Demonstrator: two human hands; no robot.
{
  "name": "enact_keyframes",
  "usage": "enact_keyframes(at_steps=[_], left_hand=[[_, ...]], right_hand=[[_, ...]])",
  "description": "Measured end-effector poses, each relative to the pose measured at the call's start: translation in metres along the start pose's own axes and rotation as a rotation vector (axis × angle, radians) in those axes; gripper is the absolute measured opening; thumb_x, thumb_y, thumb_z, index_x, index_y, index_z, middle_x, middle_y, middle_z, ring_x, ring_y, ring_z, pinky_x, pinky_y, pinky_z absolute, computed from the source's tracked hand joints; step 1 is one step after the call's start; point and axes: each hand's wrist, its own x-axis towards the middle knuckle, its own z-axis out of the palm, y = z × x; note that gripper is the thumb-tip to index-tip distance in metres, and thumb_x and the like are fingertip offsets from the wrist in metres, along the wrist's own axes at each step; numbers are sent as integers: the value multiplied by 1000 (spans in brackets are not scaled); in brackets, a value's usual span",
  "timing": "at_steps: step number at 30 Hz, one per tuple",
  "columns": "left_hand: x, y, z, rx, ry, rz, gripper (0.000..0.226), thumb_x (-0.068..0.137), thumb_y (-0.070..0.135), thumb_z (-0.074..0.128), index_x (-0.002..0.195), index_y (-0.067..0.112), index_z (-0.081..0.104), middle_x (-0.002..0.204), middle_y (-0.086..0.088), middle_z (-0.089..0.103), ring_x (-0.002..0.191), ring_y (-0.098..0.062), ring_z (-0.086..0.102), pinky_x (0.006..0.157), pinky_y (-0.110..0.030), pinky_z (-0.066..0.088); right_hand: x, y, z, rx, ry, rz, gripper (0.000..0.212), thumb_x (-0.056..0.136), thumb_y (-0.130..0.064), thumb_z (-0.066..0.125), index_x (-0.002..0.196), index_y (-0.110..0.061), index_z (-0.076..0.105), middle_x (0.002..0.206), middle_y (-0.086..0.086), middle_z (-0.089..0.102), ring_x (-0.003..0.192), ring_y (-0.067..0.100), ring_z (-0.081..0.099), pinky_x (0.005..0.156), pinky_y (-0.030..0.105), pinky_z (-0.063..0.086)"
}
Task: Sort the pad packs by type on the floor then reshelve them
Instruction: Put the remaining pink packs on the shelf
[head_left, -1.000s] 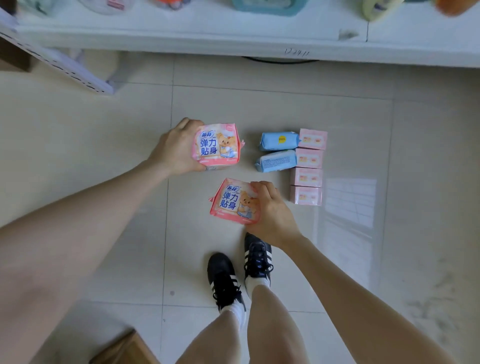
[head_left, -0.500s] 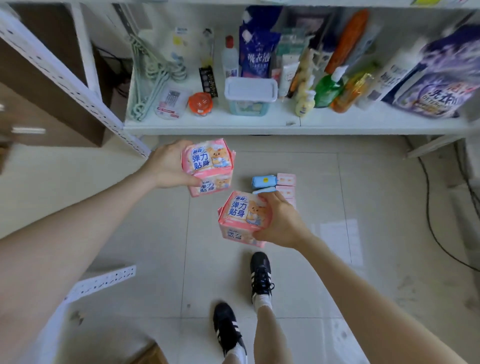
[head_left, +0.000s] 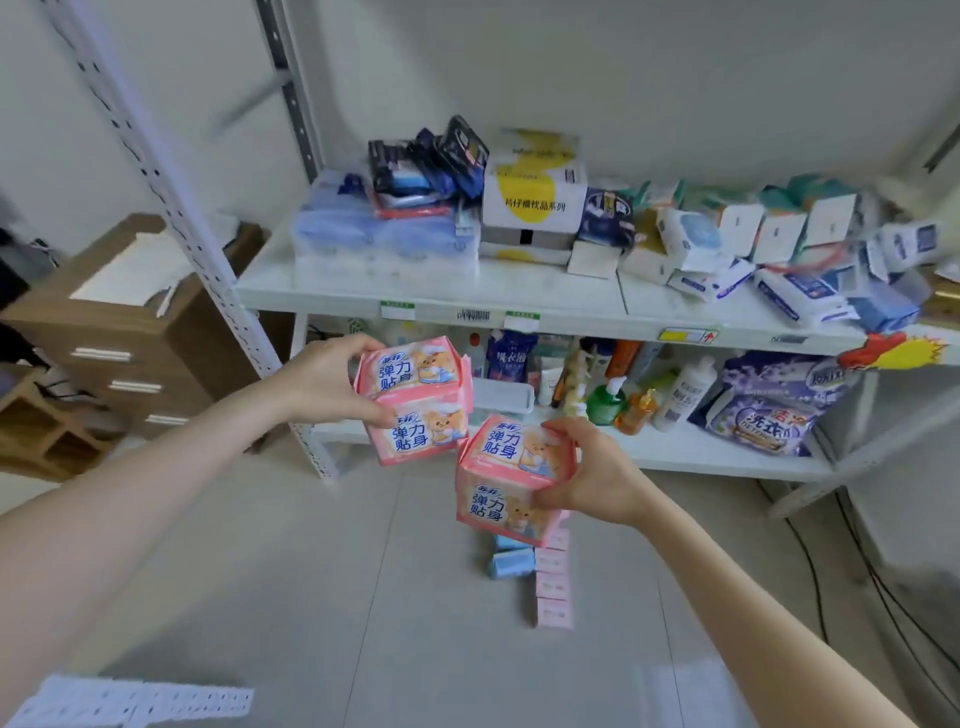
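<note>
Mid-air, two pink packs (head_left: 413, 402) per hand (head_left: 324, 382)

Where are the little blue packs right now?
In the head view, the blue packs lie on the floor near the middle, just below the bear packs the right hand holds. A row of small pink packs sits beside them on the right.

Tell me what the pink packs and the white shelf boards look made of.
Pink packs: soft printed plastic film, slightly glossy; crimped seams and dented corners suggest it. White shelf boards: probably painted metal, smooth with a faint sheen; hard to confirm.
</note>
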Motion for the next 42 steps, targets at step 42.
enact_keyframes(at_steps=[42], left_hand=[[-21,249,-458,253,438,334,50,64,37,87,108,27,65,107,11,68,92,-2,64,63,-15,50]], right_hand=[[34,-354,-289,48,203,-626,71,49,-25,87,116,-25,61,105,0,71,95,12,68,78,27,56]])
